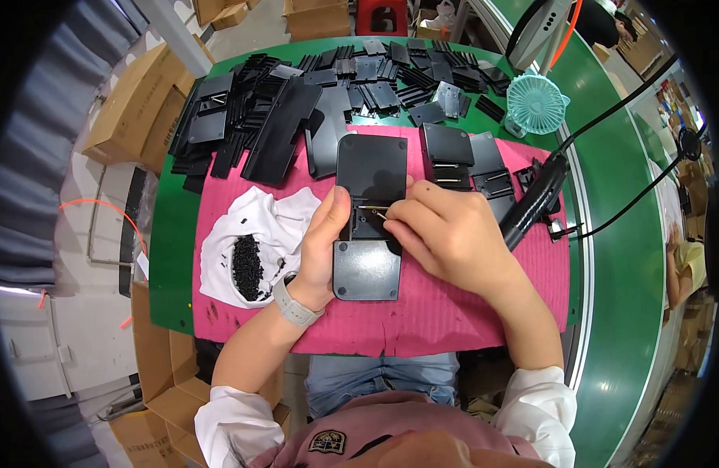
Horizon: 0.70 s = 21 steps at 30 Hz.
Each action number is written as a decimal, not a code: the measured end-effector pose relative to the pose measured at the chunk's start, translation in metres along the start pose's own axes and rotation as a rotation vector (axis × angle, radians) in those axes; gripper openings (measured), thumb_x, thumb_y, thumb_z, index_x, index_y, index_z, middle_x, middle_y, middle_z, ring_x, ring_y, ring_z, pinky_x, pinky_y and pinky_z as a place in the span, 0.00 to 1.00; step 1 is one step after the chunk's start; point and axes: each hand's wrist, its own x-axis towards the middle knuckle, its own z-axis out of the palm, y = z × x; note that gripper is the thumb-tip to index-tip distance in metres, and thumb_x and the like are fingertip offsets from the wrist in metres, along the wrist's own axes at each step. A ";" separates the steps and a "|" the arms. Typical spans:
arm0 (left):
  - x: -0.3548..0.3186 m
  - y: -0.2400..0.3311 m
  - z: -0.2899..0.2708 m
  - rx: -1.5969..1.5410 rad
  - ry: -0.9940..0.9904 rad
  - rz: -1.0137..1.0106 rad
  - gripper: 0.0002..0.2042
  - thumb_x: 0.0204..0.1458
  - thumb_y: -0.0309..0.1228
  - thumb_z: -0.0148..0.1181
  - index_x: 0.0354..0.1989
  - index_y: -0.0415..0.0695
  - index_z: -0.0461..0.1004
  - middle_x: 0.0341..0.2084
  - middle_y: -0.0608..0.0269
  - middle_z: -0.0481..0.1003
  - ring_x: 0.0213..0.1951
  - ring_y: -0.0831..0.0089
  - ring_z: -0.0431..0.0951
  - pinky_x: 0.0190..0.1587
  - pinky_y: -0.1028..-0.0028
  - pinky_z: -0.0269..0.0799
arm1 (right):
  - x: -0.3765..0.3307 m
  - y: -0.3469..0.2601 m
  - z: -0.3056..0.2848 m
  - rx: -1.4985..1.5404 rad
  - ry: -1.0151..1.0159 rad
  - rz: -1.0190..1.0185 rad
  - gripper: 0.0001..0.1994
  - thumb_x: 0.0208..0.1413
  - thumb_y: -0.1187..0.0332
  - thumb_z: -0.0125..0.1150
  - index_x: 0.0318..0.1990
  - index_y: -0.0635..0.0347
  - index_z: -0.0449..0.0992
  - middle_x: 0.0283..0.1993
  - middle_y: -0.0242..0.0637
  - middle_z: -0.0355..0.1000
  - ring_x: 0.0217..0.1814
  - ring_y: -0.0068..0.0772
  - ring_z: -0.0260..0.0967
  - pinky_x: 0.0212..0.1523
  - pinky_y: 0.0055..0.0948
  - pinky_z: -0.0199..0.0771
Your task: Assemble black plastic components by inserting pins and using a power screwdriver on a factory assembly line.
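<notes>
The room is bright, and the light falls from above, soft and even. The pink mat (453, 312) looks strong and clear in the middle, and the hands leave only small, soft shadows on it. The shiny black plate (371, 164) shows a pale gleam on its far part. The green belt (625, 257) on the right has a light shine too. The picture is round like a fish's eye, so straight edges bend near the rim. The corners are all black. Things far away and at the sides look squashed and a bit fuzzy.

Matt black plastic plate (371, 168), ribbed pink foam mat (422, 320), crumpled white cloth (258, 214), brown cardboard boxes (137, 101)
</notes>
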 end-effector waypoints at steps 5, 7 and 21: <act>0.004 -0.005 0.004 0.103 0.036 0.132 0.24 0.65 0.45 0.37 0.57 0.37 0.62 0.49 0.55 0.72 0.47 0.70 0.75 0.52 0.72 0.70 | -0.006 -0.010 0.000 -0.105 -0.028 0.055 0.07 0.40 0.73 0.69 0.28 0.59 0.76 0.26 0.33 0.69 0.22 0.35 0.70 0.21 0.32 0.69; 0.004 -0.004 0.000 0.127 0.030 0.114 0.24 0.65 0.45 0.37 0.57 0.37 0.62 0.49 0.54 0.72 0.47 0.70 0.75 0.52 0.72 0.70 | -0.006 -0.008 0.003 -0.096 -0.017 0.052 0.08 0.40 0.74 0.69 0.28 0.59 0.76 0.25 0.33 0.68 0.21 0.35 0.69 0.20 0.31 0.68; 0.002 -0.007 0.000 0.232 -0.031 -0.021 0.29 0.65 0.47 0.34 0.60 0.30 0.59 0.56 0.44 0.67 0.55 0.60 0.72 0.58 0.66 0.66 | -0.008 0.000 0.008 -0.101 0.029 -0.225 0.11 0.35 0.76 0.67 0.28 0.61 0.72 0.25 0.32 0.63 0.16 0.30 0.64 0.15 0.28 0.64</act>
